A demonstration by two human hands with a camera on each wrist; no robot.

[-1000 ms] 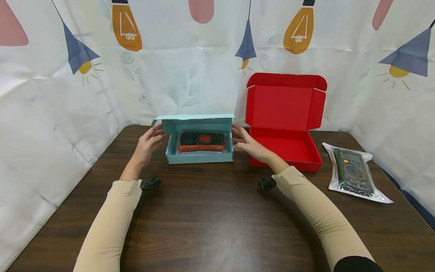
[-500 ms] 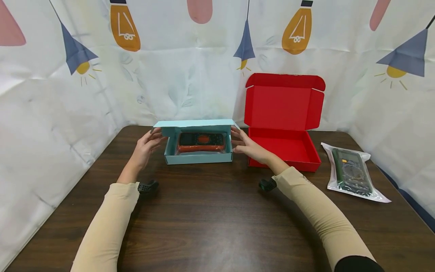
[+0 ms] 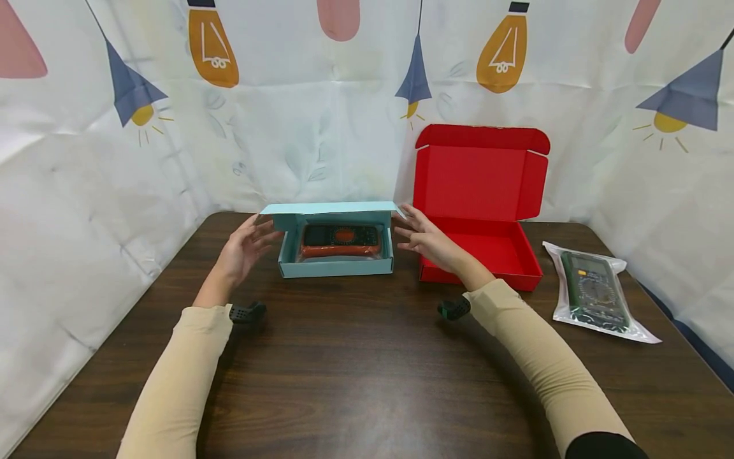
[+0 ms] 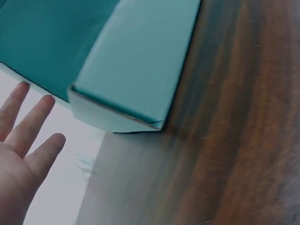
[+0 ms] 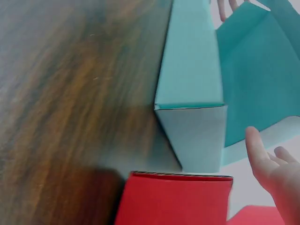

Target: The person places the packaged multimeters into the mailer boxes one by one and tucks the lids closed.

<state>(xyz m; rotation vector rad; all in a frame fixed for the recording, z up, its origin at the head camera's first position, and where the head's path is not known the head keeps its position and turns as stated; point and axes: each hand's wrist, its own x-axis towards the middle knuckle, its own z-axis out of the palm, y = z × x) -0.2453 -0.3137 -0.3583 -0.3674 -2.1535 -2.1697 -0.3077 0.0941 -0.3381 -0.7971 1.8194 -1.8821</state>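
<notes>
Beige sleeves (image 3: pixel 172 382), dark wrist devices (image 3: pixel 248 313), seemingly a black armband (image 3: pixel 604 446).

On the counter (image 3: pixel 344 370), toward eleven o'clock, the meter box (image 3: pixel 336 267) holds a meter (image 3: pixel 343 237), the left hand (image 3: pixel 243 252) at its nine, the right hand (image 3: pixel 432 243) at its three. The second box (image 3: pixel 487 238) sits toward one o'clock, the bagged meter (image 3: pixel 596 290) toward two.

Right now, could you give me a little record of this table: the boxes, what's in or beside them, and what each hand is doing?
Blue box: lid partway raised
Inside it: orange-and-black meter
Red box: lid standing open, right of the blue box
Beyond it, far right: green meter in clear wrapping
Left grip: fingers extended near the lid's left end
Right grip: fingers extended near its right end
Lid contact: cannot tell
</notes>
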